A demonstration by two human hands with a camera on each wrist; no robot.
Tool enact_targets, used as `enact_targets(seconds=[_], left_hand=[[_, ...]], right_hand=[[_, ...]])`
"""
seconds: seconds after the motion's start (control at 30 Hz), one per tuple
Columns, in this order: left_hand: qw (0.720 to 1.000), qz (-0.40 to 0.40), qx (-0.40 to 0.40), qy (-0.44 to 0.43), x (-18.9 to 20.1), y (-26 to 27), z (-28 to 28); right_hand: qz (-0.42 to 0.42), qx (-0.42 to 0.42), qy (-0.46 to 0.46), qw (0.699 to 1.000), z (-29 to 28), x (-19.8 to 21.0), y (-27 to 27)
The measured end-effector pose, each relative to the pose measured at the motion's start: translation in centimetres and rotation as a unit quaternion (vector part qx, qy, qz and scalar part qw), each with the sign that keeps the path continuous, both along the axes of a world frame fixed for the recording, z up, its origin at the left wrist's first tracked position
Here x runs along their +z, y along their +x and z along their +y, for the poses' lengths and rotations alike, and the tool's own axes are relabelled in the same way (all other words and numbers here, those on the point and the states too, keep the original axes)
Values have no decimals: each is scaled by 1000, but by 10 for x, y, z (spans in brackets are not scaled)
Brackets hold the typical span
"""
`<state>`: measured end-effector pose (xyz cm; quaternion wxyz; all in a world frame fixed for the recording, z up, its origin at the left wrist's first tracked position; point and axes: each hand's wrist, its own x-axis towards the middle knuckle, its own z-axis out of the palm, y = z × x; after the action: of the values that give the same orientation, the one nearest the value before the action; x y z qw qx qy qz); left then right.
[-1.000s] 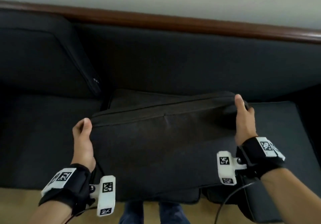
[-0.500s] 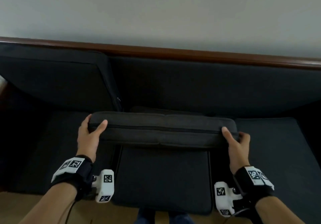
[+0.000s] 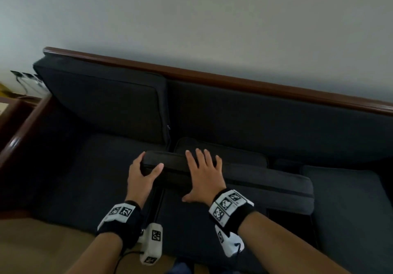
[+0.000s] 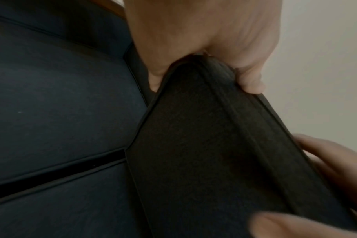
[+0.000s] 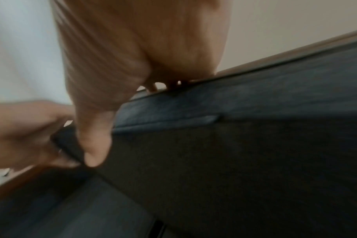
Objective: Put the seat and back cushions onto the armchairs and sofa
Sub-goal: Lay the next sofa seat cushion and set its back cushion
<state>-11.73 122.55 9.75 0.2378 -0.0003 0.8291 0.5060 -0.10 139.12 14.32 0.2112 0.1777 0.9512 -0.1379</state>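
Both hands are set on the long dark fabric back cushion (image 3: 244, 180), held edge-up above the middle seat of the dark upholstered sofa (image 3: 276, 120). The left hand (image 3: 141, 172) is clamped round its 9 o'clock end, thumb in front; the right hand (image 3: 205, 172) is laid flat across its top, fingers straight. Open backrest is seen from 12 to 3 o'clock; a mounted dark back cushion (image 3: 106, 105) bounds the gap at 10 o'clock. Half a second earlier the right hand was gripping the far end; it has since been moved close to the left. A polished wooden rail (image 3: 212, 78) and a plain grey wall (image 3: 212, 18) are seen behind.
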Motion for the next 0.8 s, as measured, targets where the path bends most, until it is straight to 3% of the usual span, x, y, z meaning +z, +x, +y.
enact_targets(seconds=[0.1,0.2,0.33,0.4,0.47,0.57,0.67,0.8], left_hand=[[997,-49,43,46,0,11,-19],[993,-72,55,79,7,17,-25],[996,-25,-11,88,40,33,-19],[989,17,-85,116,64,37,-19],[969,62,-211,108,83,34,-20],[923,108,-368,13,96,18,-16],[900,168,-400,-30,119,5,-5],[836,334,-431,-56,161,6,10]], right_hand=[[-22,29,62,997,-27,-5,-5],[1,8,45,999,-31,-2,7],[76,-19,12,997,-3,15,22],[117,-29,-17,993,20,29,33],[172,-36,-56,983,43,45,47],[253,-53,-115,959,64,70,72],[325,-70,-165,928,66,85,91],[383,-107,-227,889,67,90,115]])
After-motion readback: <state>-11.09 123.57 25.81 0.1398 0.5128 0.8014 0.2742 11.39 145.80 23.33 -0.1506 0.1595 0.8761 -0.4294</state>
